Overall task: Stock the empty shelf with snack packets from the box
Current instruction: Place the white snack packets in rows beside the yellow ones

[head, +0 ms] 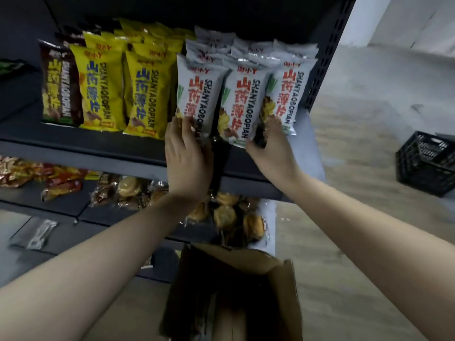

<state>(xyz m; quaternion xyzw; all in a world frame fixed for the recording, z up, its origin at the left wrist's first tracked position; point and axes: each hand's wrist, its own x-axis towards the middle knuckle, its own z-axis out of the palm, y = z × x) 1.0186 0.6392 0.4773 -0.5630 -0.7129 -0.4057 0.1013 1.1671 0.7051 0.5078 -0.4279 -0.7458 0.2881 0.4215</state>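
- Right at the centre, three white packets (236, 104) stand upright in a front row on the dark shelf (73, 143), long axes running from 6 to 12 o'clock, tops tipped slightly back; more white packets are ranked behind them.
- Each white packet carries red Chinese characters and the word "SHANYAOBOPIAN" printed sideways along its length.
- At 9 o'clock from these stand yellow packets (145, 94) with blue characters and the same "SHANYAOBOPIAN" lettering, also upright, several rows deep.
- Farther toward 9 o'clock is a brown packet (60, 87) with yellow characters, same wording, upright.
- The left hand (186, 156) lies with fairly straight fingers pressed against the lower part of the leftmost white packet, not wrapped round it.
- The right hand (273, 146) has its fingers curled at the lower edge of the rightmost white packet; whether it truly grips is hard to tell.
- At 6 o'clock an open cardboard box (236, 291) sits below the hands; its contents are too dark to read.
- On the lower shelf (49, 205), bagged pastries (229, 215) lie flat, with red and orange wrapped snacks (37, 175) toward 9 o'clock.
- At 3 o'clock a black plastic crate (426, 163) stands on the wooden floor (357, 217).
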